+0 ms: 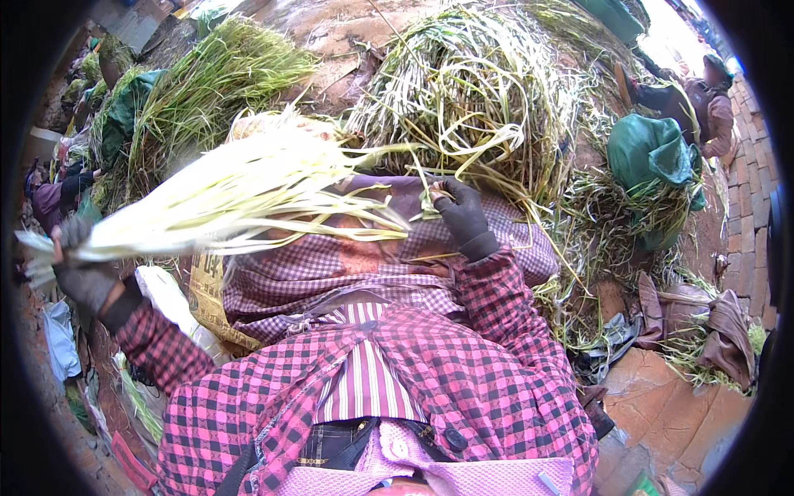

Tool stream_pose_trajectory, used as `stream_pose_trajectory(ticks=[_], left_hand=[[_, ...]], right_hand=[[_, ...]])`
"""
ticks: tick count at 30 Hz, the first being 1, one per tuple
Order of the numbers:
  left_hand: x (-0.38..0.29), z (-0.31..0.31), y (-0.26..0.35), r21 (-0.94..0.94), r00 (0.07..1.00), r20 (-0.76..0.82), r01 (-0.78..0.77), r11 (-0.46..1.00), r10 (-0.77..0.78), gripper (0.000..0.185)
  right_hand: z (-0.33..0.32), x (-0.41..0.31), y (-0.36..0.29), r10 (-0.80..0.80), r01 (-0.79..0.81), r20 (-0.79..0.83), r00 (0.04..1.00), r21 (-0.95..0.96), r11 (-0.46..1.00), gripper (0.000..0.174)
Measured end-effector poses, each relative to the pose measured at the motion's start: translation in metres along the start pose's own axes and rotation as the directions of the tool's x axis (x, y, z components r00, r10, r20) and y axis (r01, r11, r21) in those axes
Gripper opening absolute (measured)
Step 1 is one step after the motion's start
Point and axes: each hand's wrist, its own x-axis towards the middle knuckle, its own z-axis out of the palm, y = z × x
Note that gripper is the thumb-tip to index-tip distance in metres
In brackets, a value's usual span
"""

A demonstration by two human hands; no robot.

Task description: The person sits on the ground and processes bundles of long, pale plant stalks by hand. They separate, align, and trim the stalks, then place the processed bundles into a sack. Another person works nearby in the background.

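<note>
My left hand (87, 266), in a dark fingerless glove, grips a thick bundle of long pale yellow-green stalks (248, 192) near its white ends. The bundle is held out at the left, its leafy tips fanning toward the middle above my lap, and is partly blurred and overexposed. My right hand (462, 211), also in a dark glove, is over my lap with thumb and finger pinched on a wilted leaf strand (425, 204). A purple checked cloth (347, 273) covers my lap. Just beyond my right hand lies a large heap of cut stalks (471, 105).
Another heap of green stalks (217, 80) lies at the far left. A green sack (648, 152) stands at the right, near another person (713, 118). A second person (53, 198) is at the left edge. A yellow printed sack (211, 297) lies beside my lap; cardboard (670, 397) is at lower right.
</note>
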Motion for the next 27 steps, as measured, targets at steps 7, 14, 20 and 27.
stream_pose_trajectory(ticks=[7,14,20,27], left_hand=[[-0.091,-0.078,0.013,0.001,0.849,-0.527,0.044,0.999,-0.037,0.017],[-0.096,-0.088,0.014,-0.077,0.909,-0.394,0.115,0.99,-0.136,0.029],[-0.091,-0.075,0.003,0.072,0.853,-0.52,0.008,0.997,0.031,0.01],[-0.078,-0.051,-0.002,-0.059,0.968,-0.25,0.02,0.998,-0.034,0.017]], right_hand=[[0.009,-0.01,-0.054,0.032,-0.032,0.002,0.999,0.211,0.977,0.016],[-0.001,-0.004,-0.079,-0.222,0.219,0.009,0.975,-0.213,0.952,0.012],[0.006,0.023,-0.147,-0.523,0.501,-0.131,0.842,-0.166,0.849,0.01],[0.067,0.071,-0.153,-0.236,0.285,0.31,0.921,-0.123,0.951,0.025]])
